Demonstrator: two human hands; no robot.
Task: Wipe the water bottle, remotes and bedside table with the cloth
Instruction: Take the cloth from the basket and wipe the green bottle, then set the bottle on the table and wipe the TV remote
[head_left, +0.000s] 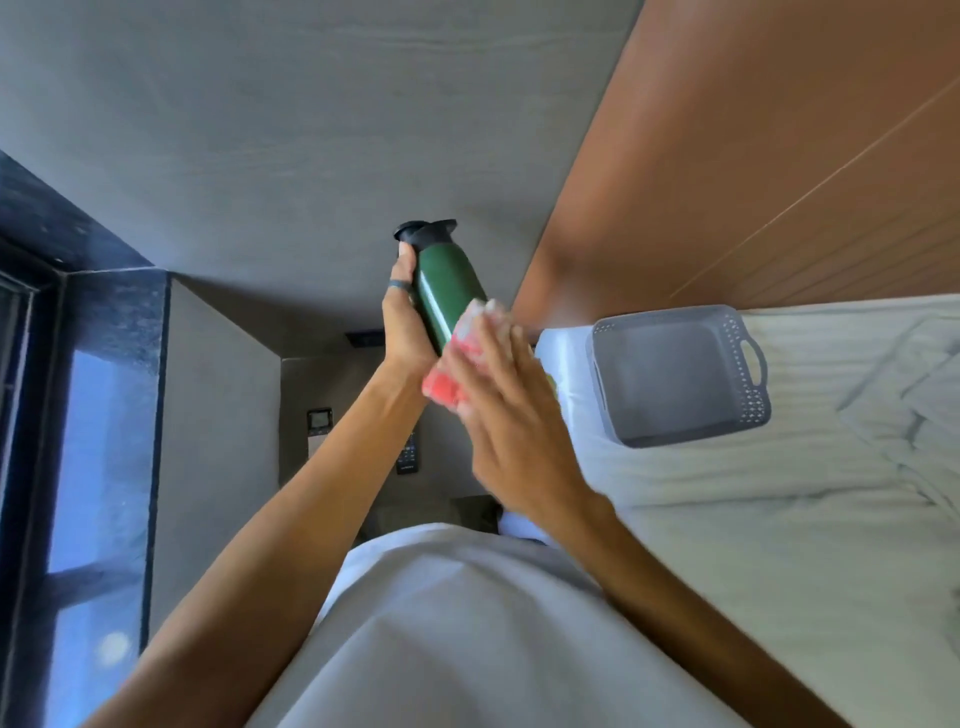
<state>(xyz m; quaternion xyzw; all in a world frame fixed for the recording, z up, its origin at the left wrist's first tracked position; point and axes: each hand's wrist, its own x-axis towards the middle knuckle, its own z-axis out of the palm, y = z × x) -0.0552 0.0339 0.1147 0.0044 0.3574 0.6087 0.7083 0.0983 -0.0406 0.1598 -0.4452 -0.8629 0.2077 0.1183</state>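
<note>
Mid-wipe on the first item, by the look of it. Green water bottle (441, 291) held up in mid-air at frame centre, tilted with its black cap (423, 232) toward the top of the frame, well above the bedside table (332, 379) seen far below. Left hand (402, 317) wrapped around the bottle's left side, thumb up near the cap, a dark ring on one finger; a firm, closed hold on the bottle. Right hand (511, 410) spread flat with fingers fairly wide, pressing a pink-and-white cloth (457, 358) against the bottle's lower right flank; cloth pinned between palm and bottle rather than gripped in a fist. Judged progress: bottle under way, lower body being rubbed, upper body and cap seemingly not yet reached. Left to do: two remotes (408, 452) lying untouched on the table just left of centre, partly hidden behind the left forearm, plus the table top itself. Small dark clock-like device (319, 419) also on the table, exact nature hard to tell. Room for moving: plenty of free air around the raised bottle. Tighter below, as the table sits in a narrow recess, walled at left, bed edge (566, 415) close at right. Grey plastic basket (675, 374) resting on the bedding at centre right, near the right hand but apart from it.
</note>
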